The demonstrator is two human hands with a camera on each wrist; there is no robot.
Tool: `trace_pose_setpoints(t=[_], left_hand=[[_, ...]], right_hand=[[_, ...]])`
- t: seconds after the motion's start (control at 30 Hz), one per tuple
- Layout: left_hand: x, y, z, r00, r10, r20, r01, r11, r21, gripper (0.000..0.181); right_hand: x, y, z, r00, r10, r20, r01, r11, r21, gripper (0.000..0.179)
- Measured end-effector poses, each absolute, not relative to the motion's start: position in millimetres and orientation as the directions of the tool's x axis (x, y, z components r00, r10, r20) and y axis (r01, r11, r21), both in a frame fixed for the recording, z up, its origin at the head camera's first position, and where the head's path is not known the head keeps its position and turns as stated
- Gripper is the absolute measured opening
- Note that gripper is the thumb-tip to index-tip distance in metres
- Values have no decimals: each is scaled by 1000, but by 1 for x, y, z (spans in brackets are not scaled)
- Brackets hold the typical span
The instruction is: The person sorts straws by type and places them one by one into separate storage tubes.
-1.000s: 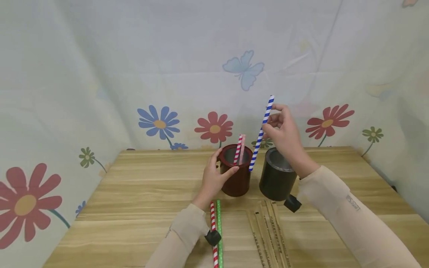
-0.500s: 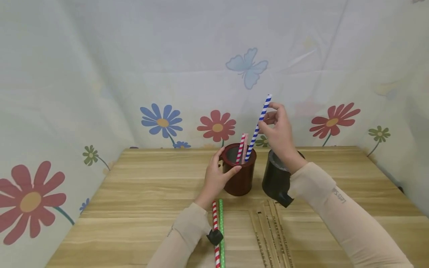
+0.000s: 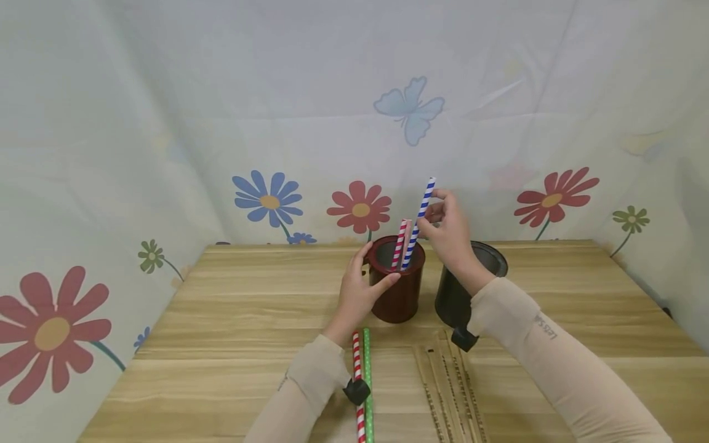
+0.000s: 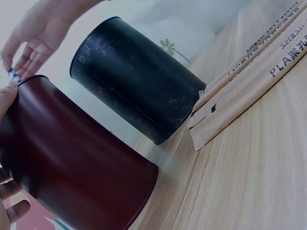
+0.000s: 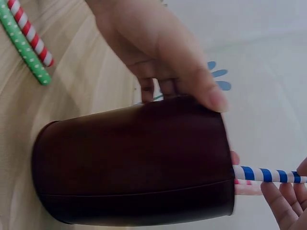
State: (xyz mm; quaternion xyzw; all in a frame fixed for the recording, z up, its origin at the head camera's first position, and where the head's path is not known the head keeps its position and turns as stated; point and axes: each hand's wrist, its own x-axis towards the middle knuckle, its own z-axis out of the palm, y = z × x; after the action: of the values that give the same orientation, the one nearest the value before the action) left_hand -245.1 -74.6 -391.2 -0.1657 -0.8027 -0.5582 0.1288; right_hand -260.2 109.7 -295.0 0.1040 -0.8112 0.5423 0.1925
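Right hand (image 3: 447,231) — thumb and fingertips pinch a slender blue-and-white striped straw (image 3: 426,195), whose lower end is inside the dark red cylindrical cup (image 3: 396,301). Left hand (image 3: 358,292) — thumb and fingers, spread wide, grip the cup near its rim. A magenta-and-white striped straw (image 3: 398,246) and a pale pink straw (image 3: 408,226) lean inside; a black cylindrical cup (image 3: 451,301) stands just beside.

Cups (image 3: 396,300), straws (image 3: 367,351), packets (image 4: 240,98) on table (image 3: 260,307)

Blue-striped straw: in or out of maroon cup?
Partly in: straw reaches below the rim of the cup; right hand pinches the outside part.
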Motion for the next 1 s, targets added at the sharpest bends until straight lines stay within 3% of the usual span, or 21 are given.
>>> trace_pose_setpoints(t=[0.37,1.0], left_hand=[[-245,-74,-392,-913,122,390,408,312,858,95],[-246,-73,-393,-919,107,379,393,312,865,93]], right_hand=[[-259,105,-312,-932,4,363,-321,461,-827,50],[-257,106,-314,-946,-30,323,-298,473,-829,42]])
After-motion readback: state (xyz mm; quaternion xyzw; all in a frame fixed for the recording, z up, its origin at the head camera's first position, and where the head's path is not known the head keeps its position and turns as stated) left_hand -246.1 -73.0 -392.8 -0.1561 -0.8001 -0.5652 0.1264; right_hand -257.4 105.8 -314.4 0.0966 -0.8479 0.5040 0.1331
